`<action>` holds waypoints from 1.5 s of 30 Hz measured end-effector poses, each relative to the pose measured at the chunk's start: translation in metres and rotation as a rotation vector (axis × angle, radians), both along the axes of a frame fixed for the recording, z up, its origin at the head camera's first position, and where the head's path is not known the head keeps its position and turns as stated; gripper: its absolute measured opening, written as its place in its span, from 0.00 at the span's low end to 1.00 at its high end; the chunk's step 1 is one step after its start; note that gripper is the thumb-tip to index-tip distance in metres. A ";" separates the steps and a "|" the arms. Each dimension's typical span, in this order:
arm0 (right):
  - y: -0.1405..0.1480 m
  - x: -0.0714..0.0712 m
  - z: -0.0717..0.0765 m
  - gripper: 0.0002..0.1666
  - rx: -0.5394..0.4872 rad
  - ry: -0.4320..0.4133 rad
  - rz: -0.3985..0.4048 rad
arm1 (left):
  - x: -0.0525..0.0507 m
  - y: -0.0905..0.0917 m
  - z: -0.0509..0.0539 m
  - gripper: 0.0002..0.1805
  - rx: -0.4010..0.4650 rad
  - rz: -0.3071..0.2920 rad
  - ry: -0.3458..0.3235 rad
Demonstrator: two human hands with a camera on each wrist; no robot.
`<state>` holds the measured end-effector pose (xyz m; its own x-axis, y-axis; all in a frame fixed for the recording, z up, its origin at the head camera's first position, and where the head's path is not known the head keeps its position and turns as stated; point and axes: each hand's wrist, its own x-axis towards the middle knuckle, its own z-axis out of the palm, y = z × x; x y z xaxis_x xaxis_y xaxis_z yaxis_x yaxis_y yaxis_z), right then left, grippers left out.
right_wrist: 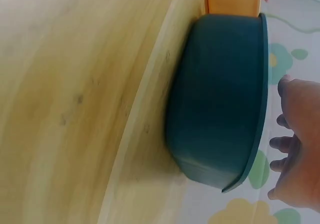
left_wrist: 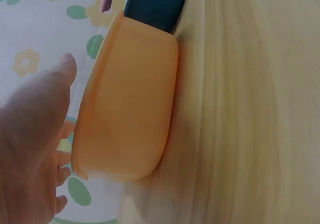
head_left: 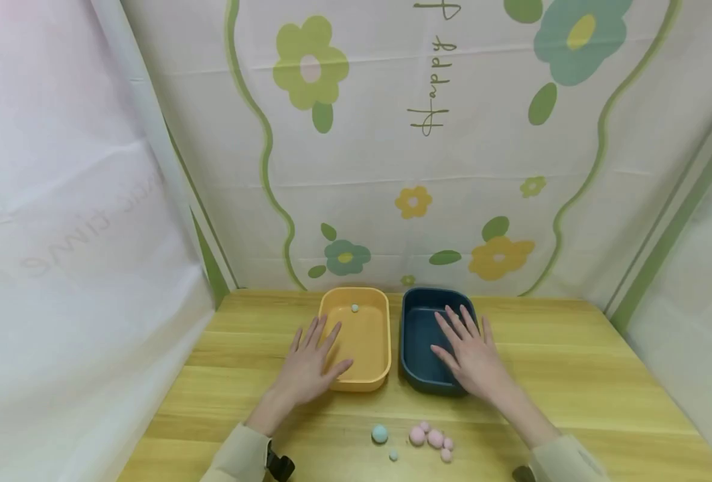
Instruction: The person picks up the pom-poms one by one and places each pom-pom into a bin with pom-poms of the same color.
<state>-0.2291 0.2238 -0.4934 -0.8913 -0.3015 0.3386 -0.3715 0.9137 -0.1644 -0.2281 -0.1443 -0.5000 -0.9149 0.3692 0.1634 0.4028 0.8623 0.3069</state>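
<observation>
My left hand point(head_left: 307, 368) is spread over the left side of a yellow tray point(head_left: 364, 345), its fingers straight and apart. A tiny pale blue ball point(head_left: 354, 308) lies inside that tray, near the far end. Over the right side of a dark blue tray point(head_left: 417, 345) hovers my right hand point(head_left: 476, 361), fingers also spread. Neither hand holds anything. The left wrist view shows the yellow tray's outer wall point(left_wrist: 127, 99) beside the left thumb; the right wrist view shows the blue tray's wall point(right_wrist: 215, 94) with the right fingers beyond its rim.
On the wooden table point(head_left: 259, 442) in front of the trays lie a light blue ball point(head_left: 380, 434), a smaller blue one point(head_left: 394, 455) and a cluster of several pink balls point(head_left: 435, 438). Behind the table hangs a white cloth point(head_left: 362, 154) printed with flowers; more cloth hangs at both sides.
</observation>
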 end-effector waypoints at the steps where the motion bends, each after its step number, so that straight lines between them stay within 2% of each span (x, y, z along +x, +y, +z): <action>1: -0.001 0.002 0.000 0.43 -0.001 0.000 0.007 | 0.001 -0.001 -0.001 0.47 0.001 -0.002 0.001; 8: -0.010 0.016 0.001 0.42 -0.022 0.002 0.076 | 0.003 -0.006 -0.008 0.50 0.002 -0.007 -0.023; 13: -0.020 0.028 -0.001 0.42 -0.123 -0.003 0.177 | 0.004 -0.008 -0.011 0.53 -0.001 -0.005 -0.031; 16: -0.026 0.033 -0.004 0.42 -0.167 0.053 0.255 | 0.004 -0.008 -0.013 0.54 0.001 -0.007 -0.037; 20: -0.031 0.039 -0.009 0.42 -0.173 0.164 0.364 | 0.003 -0.009 -0.015 0.54 0.006 -0.011 -0.051; 23: -0.034 0.044 -0.010 0.43 -0.201 0.191 0.438 | 0.003 -0.009 -0.015 0.54 0.003 -0.013 -0.058; 33: -0.047 0.060 -0.020 0.36 -0.355 0.154 0.592 | 0.005 -0.009 -0.014 0.54 0.007 -0.012 -0.071; 40: -0.063 0.067 -0.028 0.31 -0.500 0.186 0.695 | 0.005 -0.008 -0.013 0.54 0.011 -0.010 -0.067; 45: -0.074 0.078 -0.032 0.26 -0.621 0.092 0.698 | 0.004 -0.008 -0.015 0.54 0.015 -0.006 -0.068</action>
